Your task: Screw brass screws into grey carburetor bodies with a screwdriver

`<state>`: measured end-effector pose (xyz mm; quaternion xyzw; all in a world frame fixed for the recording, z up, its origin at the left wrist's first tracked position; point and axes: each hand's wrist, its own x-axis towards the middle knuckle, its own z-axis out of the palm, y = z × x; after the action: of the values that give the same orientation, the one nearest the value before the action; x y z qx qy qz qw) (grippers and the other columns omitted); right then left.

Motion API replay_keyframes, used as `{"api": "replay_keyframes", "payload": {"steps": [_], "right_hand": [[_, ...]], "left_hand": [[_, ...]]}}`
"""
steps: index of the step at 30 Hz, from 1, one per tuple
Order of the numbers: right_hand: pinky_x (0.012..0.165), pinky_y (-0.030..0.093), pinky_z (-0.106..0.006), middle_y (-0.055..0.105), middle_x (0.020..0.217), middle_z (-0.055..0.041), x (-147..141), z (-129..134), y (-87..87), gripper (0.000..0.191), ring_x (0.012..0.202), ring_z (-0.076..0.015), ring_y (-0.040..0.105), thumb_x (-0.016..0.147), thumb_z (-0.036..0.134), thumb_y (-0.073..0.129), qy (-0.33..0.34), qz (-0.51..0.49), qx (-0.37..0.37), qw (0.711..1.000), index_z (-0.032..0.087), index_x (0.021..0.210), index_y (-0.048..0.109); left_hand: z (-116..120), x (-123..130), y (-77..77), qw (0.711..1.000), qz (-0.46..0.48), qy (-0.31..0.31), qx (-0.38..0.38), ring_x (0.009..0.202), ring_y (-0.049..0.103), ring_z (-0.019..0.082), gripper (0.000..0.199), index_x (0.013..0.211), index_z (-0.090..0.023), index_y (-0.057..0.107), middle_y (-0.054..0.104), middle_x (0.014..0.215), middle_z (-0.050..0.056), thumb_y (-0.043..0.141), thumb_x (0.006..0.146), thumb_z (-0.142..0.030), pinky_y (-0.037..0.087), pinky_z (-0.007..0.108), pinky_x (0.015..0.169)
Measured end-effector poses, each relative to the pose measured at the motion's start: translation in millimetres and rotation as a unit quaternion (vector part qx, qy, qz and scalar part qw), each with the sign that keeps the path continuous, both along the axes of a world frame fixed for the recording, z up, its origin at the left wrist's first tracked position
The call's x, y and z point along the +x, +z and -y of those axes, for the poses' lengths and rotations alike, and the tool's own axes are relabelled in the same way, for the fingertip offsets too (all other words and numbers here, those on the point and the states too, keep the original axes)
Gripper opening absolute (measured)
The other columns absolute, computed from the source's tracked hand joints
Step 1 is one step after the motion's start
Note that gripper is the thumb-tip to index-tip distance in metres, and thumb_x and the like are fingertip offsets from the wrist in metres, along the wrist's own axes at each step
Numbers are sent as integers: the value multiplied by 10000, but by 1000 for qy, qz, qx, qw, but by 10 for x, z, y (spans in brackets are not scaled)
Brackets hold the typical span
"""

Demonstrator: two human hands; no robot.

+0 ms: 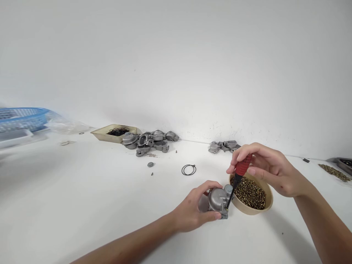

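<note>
My left hand (pixel 196 208) is closed round a grey cast-metal housing (pixel 217 200) with a domed cover, its thumb along the near side. In my right hand (pixel 271 168) is a screwdriver (pixel 243 165) with a red and black handle, gripped between thumb and fingers. The driver slants down to the left, and its tip meets a brass-coloured screw at the housing's near right corner. Just behind the shaft stands a round cream bowl (pixel 268 205) full of brass-coloured screws (pixel 250 194).
Two thin black rings (pixel 189 169) lie beyond my left hand. Several grey housings (pixel 150 141) are piled near the wall beside a cream tray (pixel 103 136) of black rings. More housings (pixel 224 146) sit behind the bowl. A blue basket (pixel 24 119) stands far left, loose screws (pixel 334 172) far right.
</note>
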<state>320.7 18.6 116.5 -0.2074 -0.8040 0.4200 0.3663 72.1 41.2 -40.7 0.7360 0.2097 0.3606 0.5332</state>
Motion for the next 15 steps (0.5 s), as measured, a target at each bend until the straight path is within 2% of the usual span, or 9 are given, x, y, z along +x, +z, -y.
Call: {"api": "replay_keyframes", "payload": {"steps": [6,12,15], "right_hand": [[818,627,-368,694,1149,-109,-85,147,81,264,998,-202,704,1086,123,470,6,32,70,997,232,1227,665],[698,581,-322,731,997,-71,-152,249,174,300,882,-192,679,1036,94,518,-49,112,175,977,243,1253,663],[672,599,-311,740,1019,-74,-153,231,169,303,867,-189,697,1032,118,570,-86,138,187,969,249,1292,656]], "left_hand": [[-5,-12,-6,1000,-13,6,4,1035,681,261,570,1319,-225,599,712,1214,76,850,841,-412,544,386,906],[2,-5,22,1000,-22,11,4,1150,669,299,580,1314,-221,594,710,1241,77,848,833,-423,535,422,996],[4,-6,31,999,-30,12,8,1126,674,290,583,1306,-217,592,715,1231,77,838,834,-454,550,404,965]]}}
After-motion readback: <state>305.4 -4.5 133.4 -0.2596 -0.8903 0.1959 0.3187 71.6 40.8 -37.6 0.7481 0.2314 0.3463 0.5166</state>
